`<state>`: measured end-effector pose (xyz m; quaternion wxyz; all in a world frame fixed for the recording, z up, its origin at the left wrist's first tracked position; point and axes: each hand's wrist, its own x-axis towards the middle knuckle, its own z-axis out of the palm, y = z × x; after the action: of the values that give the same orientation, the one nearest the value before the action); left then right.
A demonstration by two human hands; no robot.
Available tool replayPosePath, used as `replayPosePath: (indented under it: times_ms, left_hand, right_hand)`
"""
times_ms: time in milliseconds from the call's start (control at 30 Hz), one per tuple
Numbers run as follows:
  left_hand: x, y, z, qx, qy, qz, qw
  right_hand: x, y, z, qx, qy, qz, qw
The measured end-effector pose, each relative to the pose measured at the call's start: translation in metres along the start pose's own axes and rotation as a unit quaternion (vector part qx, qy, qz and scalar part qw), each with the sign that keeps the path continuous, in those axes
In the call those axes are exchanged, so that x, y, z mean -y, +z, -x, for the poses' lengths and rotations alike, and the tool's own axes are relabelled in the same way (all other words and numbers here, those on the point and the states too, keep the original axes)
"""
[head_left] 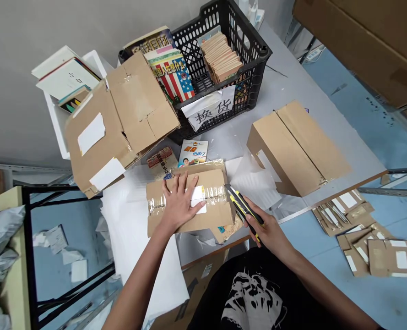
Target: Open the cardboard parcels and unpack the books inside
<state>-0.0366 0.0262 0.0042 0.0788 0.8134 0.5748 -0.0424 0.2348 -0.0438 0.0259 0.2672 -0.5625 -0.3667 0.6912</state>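
Observation:
A small cardboard box (213, 220) with clear tape and a white label lies near the table's front edge. My left hand (181, 204) rests on its top, fingers spread. In my right hand (263, 229) is a black and yellow utility knife (241, 204). Its blade end is beside the box's right end; whether it touches the cardboard I cannot tell. Part of a book (226, 230) shows at the box's lower right. Behind the box lie a white-covered book (193, 152) and a darker one (162, 161).
A black crate (254, 68) holding books stands at the back. An opened carton (141, 105) leans at left, over a white bin (55, 123). To the right sits a closed carton (302, 146). White foam sheet (144, 266) hangs off the front edge; flattened boxes (392, 259) lie on the floor.

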Motion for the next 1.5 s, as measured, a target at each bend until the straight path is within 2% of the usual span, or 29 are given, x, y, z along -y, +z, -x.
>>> replayPosePath:
  times_ms: [467,900,1033,1167,1367,1500]
  left_hand:
    - [-0.003,-0.001,-0.001,0.003,-0.006,0.001,1.000]
    - [-0.006,0.002,-0.002,-0.013,-0.016,0.013,1.000]
    - [-0.007,0.003,-0.002,-0.017,-0.018,0.016,1.000]
    - [-0.009,0.004,-0.003,-0.016,-0.022,0.014,1.000]
    - [-0.010,0.005,-0.003,-0.023,-0.022,0.003,0.999]
    - [-0.010,0.006,-0.002,-0.025,-0.022,0.000,0.999]
  right_hand:
    - [0.007,-0.002,0.009,-0.030,0.009,0.066,0.997]
    - [0.023,0.000,0.019,-0.056,-0.059,0.192,0.978]
    - [0.027,0.002,0.022,-0.082,-0.105,0.217,0.967]
    - [0.032,0.003,0.027,-0.078,-0.134,0.307,0.939]
    - [0.030,0.003,0.039,-0.041,-0.153,0.484,0.860]
    - [0.026,0.001,0.044,-0.032,-0.163,0.511,0.844]
